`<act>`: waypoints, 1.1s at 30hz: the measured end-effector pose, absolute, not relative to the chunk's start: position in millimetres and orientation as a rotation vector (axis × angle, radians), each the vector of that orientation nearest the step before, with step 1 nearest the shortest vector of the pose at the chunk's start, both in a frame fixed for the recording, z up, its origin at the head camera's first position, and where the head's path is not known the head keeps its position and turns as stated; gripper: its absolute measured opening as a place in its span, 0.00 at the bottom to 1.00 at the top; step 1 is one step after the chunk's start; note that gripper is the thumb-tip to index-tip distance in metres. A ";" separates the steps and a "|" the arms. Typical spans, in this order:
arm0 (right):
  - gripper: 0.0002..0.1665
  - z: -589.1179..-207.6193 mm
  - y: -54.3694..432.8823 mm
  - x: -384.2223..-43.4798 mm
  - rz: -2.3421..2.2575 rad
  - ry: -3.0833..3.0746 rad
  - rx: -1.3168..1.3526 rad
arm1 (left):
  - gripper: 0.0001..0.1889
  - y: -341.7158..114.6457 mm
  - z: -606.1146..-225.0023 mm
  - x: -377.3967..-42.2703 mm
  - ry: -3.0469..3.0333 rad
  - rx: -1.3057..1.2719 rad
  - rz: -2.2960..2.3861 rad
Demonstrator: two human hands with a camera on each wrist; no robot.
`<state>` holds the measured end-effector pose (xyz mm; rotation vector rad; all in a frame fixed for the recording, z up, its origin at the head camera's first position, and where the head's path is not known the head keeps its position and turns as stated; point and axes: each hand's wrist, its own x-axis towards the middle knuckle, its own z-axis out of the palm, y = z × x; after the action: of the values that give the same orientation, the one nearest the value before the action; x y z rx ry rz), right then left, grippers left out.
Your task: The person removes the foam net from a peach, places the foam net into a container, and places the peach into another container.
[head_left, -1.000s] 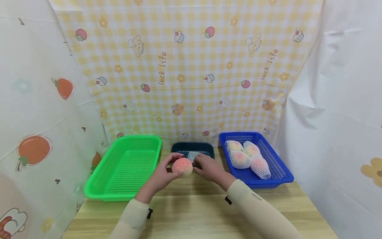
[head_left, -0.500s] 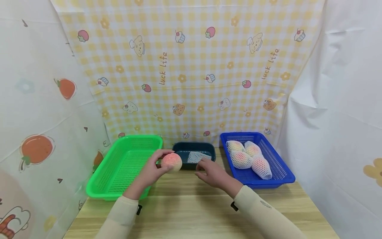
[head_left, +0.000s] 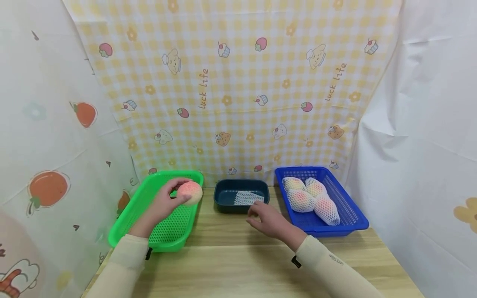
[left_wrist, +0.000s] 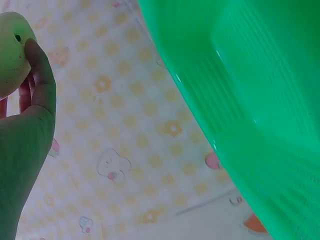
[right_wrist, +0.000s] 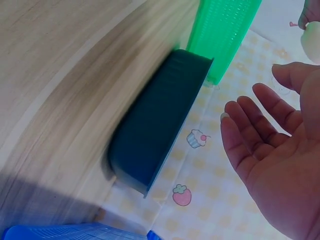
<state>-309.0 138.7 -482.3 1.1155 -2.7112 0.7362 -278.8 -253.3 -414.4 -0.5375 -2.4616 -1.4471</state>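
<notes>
A pink and cream peach (head_left: 191, 193) is held in my left hand (head_left: 164, 203), over the right side of the green basket (head_left: 154, 231). The left wrist view shows the same peach (left_wrist: 12, 55) gripped at its edge, a small dark hole in its skin. My right hand (head_left: 270, 220) hovers just in front of the dark teal tray (head_left: 223, 207), its fingers loosely bent around nothing. In the right wrist view the palm of that hand (right_wrist: 280, 150) is bare. A white foam net sleeve (head_left: 246, 198) lies flat inside the tray.
To the right stands a blue basket (head_left: 348, 207) with several peaches in white foam nets (head_left: 301, 200). All three containers sit on a wooden table (head_left: 238, 265). A checked cloth (head_left: 238, 136) hangs behind them, and white cloths hang at both sides.
My left hand has carried the peach leftward from the tray to above the green basket. My right hand has drawn away from the foam net, which now lies in the tray.
</notes>
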 end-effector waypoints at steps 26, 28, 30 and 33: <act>0.03 -489.4 149.6 -309.7 0.810 -2.698 1.116 | 0.39 -335.1 -408.3 -350.0 -2.640 -0.096 -1.345; 0.04 -489.3 149.7 -309.5 0.817 -2.701 1.119 | 0.41 -337.8 -408.5 -353.7 -2.622 -0.047 -1.363; 0.04 -488.8 149.7 -308.9 0.822 -2.706 1.115 | 0.42 -340.4 -408.5 -357.1 -2.592 -0.009 -1.382; 0.04 -488.8 150.1 -307.5 0.817 -2.718 1.098 | 0.42 -344.1 -409.3 -362.4 -2.550 0.039 -1.396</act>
<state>-307.5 150.1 -488.8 1.0980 -2.7176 0.8174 -362.4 -344.1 -409.3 0.0387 -2.5505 -1.3962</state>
